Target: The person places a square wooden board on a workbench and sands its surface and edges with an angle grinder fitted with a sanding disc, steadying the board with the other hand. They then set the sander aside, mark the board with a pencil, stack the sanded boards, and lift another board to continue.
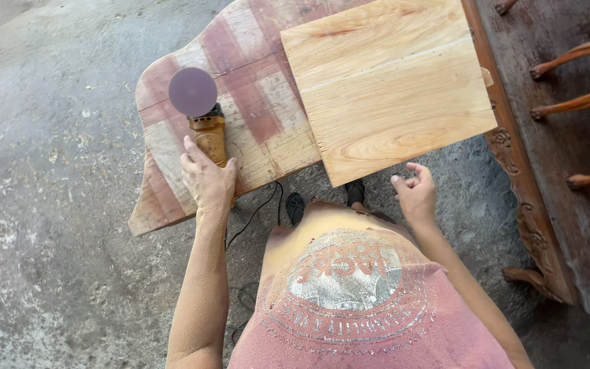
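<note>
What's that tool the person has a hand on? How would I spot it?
Start at the big board with faded red stripes lying over the concrete floor. Near its left end lies an orange angle grinder, gripped by the left hand. Its round, dull purple sanding disc faces up, unlike the pale square wood panel beside it.

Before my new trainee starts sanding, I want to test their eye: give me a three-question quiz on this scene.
1. True or false: the left hand grips the angle grinder.
2. What does the right hand hold? A) the pale square board B) nothing C) the grinder's cord
3. What does the grinder rest on?

Key: 1 true. 2 B. 3 the red-patched curved panel.
</note>
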Available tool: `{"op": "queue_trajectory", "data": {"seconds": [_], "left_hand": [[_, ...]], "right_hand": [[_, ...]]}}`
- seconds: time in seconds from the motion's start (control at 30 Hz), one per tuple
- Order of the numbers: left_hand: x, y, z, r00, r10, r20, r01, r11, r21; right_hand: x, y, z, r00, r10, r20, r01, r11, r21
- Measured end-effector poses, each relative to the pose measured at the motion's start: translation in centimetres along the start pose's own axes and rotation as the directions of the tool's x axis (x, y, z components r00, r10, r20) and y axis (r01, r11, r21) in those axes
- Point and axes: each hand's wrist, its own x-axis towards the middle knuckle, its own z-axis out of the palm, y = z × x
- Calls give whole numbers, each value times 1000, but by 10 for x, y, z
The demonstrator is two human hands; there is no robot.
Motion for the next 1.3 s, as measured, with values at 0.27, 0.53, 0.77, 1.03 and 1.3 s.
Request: {"op": "queue_trajectory", "data": {"seconds": [0.27, 0.53, 0.77, 1.03, 1.3], "left_hand": [[-4, 18, -8, 928, 210, -308, -183, 976, 114], [-72, 53, -4, 696, 596, -401, -686, 717, -126], [-104, 119, 26, 594, 795, -120, -740, 481, -470], [-107, 172, 46, 595, 759, 265, -626, 644, -440], [-110, 239, 84, 614, 716, 333, -643, 698, -315]], "right_hand": [[-2, -24, -30, 990, -131, -58, 126, 988, -87], [-22, -31, -28, 972, -213, -96, 204, 975, -94], [-29, -58, -58, 933, -349, -89, 336, 933, -131], [-19, -58, -112, 900, -373, -224, 348, 926, -147], [58, -12, -184, 875, -359, -325, 346, 933, -98]]}}
